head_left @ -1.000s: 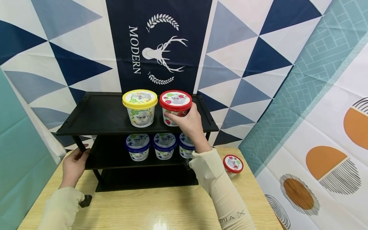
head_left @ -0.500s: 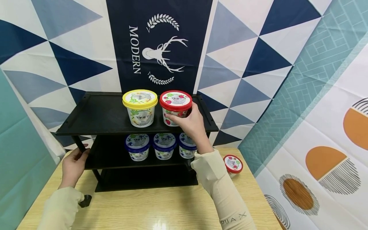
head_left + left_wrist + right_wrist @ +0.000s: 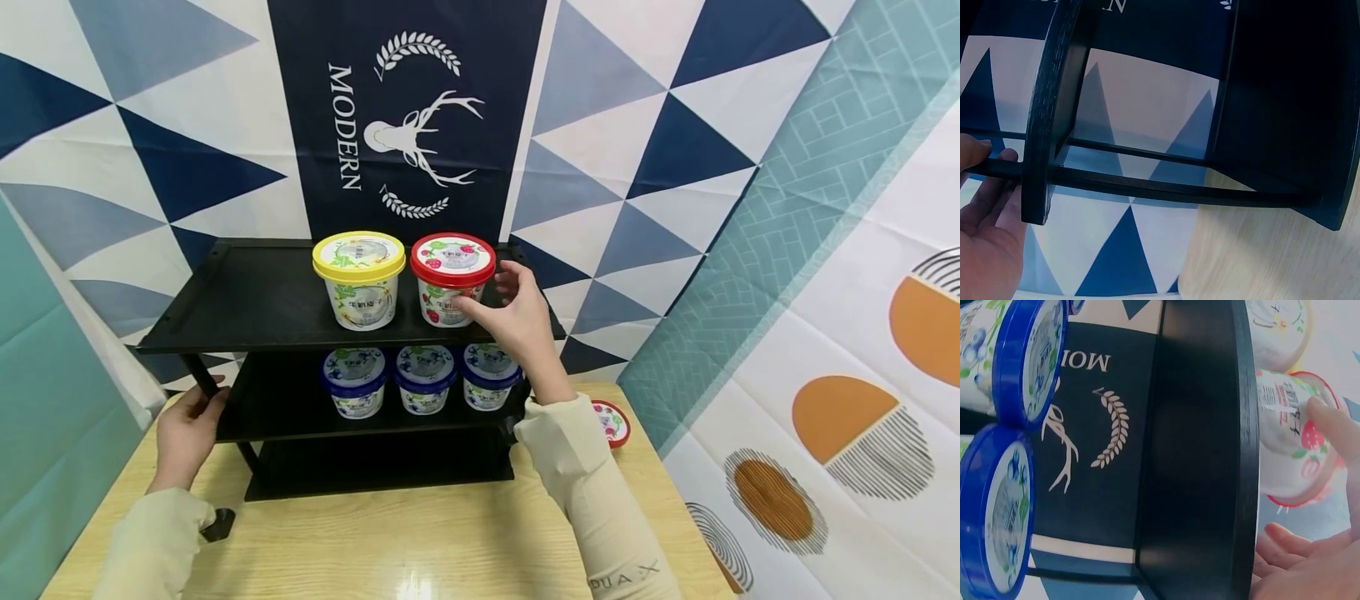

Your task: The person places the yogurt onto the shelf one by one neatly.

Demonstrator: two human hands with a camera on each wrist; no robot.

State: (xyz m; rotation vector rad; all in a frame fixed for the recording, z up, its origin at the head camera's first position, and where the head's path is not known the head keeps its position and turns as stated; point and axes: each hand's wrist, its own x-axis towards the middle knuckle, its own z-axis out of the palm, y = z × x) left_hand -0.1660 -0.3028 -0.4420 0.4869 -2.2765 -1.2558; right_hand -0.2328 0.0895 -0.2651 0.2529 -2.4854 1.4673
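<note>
In the head view a red-lidded tub (image 3: 452,279) stands on the top board of a black shelf rack (image 3: 247,312), beside a yellow-lidded tub (image 3: 358,282). My right hand (image 3: 521,321) is at the red-lidded tub's right side, fingers spread away from it and the thumb tip at its front wall. The right wrist view shows this thumb (image 3: 1329,425) over the strawberry print, with a gap between the tub and the other fingers. At the rack's left end, my left hand (image 3: 187,429) grips a black post (image 3: 997,167) between thumb and fingers.
Several blue-lidded tubs, one of them at the middle (image 3: 424,379), line the middle board. Another red-lidded tub (image 3: 613,423) on the wooden table (image 3: 375,550) is partly hidden by my right sleeve. A small black object (image 3: 219,525) lies near my left sleeve.
My right hand has let go of the red-lidded tub: its fingers have opened and shifted right. The tub stays on the top board. My left hand keeps its grip on the post.
</note>
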